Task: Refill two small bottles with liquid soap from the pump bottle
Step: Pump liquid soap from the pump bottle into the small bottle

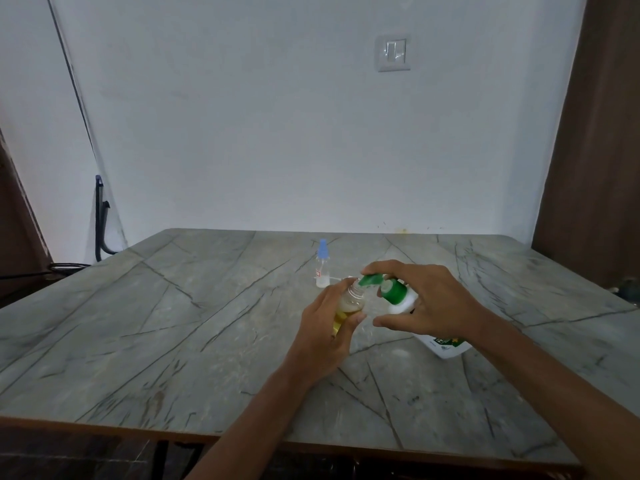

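My left hand (329, 327) is wrapped round a small bottle (351, 303), fingers curled about its lower half so that only the clear shoulder and the open, threaded neck show above them. I hold it up off the bench (173, 323), tilted a little to the right. There is yellow liquid in it, up to about the shoulder.

My right hand (426, 299) grips the pump bottle (440, 344) at its top. The forefinger lies along the green pump head (370, 280), the thumb reaches across in front of the white body below the green collar, and the other fingers are curled behind where I cannot see them. The pump bottle leans over to the left, with its base down on the bench at the right. The tip of its spout sits right at the mouth of the small bottle; whether they touch I cannot tell.

The second small bottle (322, 268) stands upright on the bench just beyond my hands, apart from them, its pale blue cap on and a little clear liquid at the bottom.

Behind the bench is a pale wall with a switch (394, 51) on it.
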The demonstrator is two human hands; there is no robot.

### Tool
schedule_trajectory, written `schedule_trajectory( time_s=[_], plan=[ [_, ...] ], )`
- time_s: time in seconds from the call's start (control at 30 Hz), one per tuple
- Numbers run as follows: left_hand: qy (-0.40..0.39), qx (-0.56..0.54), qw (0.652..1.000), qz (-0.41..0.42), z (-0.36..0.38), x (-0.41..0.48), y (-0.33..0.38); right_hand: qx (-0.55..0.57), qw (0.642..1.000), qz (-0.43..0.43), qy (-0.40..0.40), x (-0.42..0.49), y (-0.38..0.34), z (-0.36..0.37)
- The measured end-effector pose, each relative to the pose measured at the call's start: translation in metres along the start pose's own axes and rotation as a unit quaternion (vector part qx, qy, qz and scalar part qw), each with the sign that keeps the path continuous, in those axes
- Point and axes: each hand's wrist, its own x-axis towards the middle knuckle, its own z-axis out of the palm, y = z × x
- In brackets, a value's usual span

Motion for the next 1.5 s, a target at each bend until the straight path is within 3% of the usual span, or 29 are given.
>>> schedule_trajectory(
  time_s=[0.53,0.9,1.5],
  plan=[
    [-0.012,-0.004,1.000,0.011,0.000,-0.001,0.000,0.048,0.998,0.032,0.008,0.003,0.004,0.007],
    [0.032,-0.004,0.999,-0.018,-0.002,0.000,0.001,-0.019,1.000,0.004,-0.008,0.002,0.001,0.004],
    [0.004,0.004,1.000,-0.009,0.000,-0.002,0.000,0.012,0.999,0.046,-0.003,0.004,0.006,0.009]
  ],
)
